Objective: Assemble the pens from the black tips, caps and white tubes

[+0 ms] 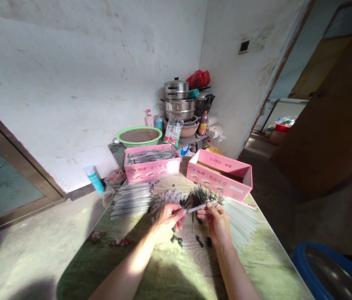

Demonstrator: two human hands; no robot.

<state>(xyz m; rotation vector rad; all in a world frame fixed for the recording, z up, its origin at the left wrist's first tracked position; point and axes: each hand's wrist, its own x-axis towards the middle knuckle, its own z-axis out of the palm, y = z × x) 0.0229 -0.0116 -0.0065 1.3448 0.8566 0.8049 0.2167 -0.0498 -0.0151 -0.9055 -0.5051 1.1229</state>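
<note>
Bare forearms (133,264) lie nearest my camera, reaching over the near part of the table (160,287) and converging toward its middle. Between the hands, above the middle of the tabletop, spans a slim grey tube (198,207), its right end slightly higher in my view. Left hand (170,216): thumb and fingers pinched narrow on the tube's left end. Right hand (218,218): fingers closed about the right end. From my remote seat I cannot tell whether anything sits inside the tube, as fingers cover much of both ends.

Around it, loose black pieces (180,242) lie toward the near edge; dark rods (205,193) and a heap of white pieces (168,196) lie just beyond the hands. A stack of pale tubes (131,201) borders the left edge, a fan of clear tubes (240,221) the right. At the far edge, toward its left corner, stands a filled pink box (141,173); toward the right corner, a second pink box (193,167), contents unclear to me.

Hazards, as I judge them: an off-axis push could bend the thin tube or slip it from the pinch; a low right wrist could sweep the neighbouring fan over the right edge; a brushing fingertip could scatter the black pieces.
</note>
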